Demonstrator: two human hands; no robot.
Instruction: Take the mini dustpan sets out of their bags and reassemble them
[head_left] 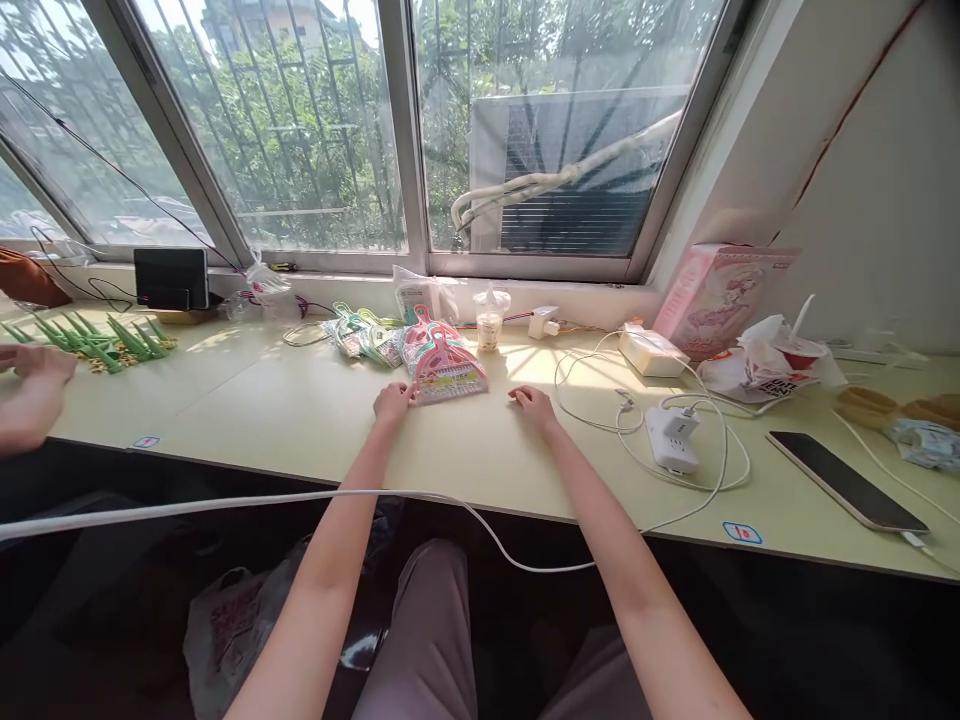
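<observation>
A pink, dustpan-shaped pack with a printed label lies at the front of a small pile on the table. My left hand is closed at the pack's lower left corner, thumb and finger pinching its edge. To the right, apart from the pack, my right hand rests on the tabletop with its fingers curled in and nothing visible in them. More pink packs lie just behind. Green and white packs of a similar shape are heaped to their left.
A lidded drink cup stands behind the pile. On the right are a power strip, loose white cables, a phone and a pink box. Another person's hand is near green stalk-like pieces. A white cable crosses before my arms.
</observation>
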